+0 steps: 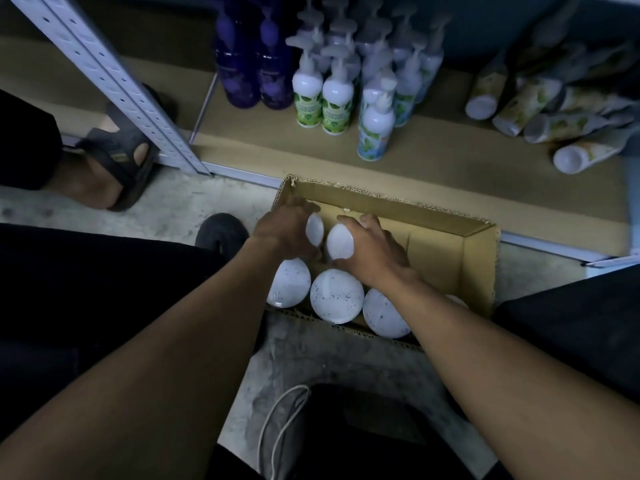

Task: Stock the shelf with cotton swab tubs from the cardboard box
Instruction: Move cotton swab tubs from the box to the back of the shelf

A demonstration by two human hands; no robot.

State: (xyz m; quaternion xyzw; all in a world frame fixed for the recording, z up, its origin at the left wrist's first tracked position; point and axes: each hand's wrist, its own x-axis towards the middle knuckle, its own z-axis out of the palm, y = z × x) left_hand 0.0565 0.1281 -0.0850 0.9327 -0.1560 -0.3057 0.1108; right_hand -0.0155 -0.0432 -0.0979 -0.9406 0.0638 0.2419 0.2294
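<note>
An open cardboard box lies on the concrete floor against the low shelf. Round white-lidded cotton swab tubs fill its near side; one sits in the front row between two others. My left hand wraps a tub in the box's far left corner. My right hand grips the neighbouring tub. Both tubs are tilted, lids facing me. The box's right half shows bare cardboard.
On the shelf stand dark purple bottles and white pump bottles, with several tubes lying at the right. A grey perforated upright rises at left. Another person's sandalled foot rests beside it.
</note>
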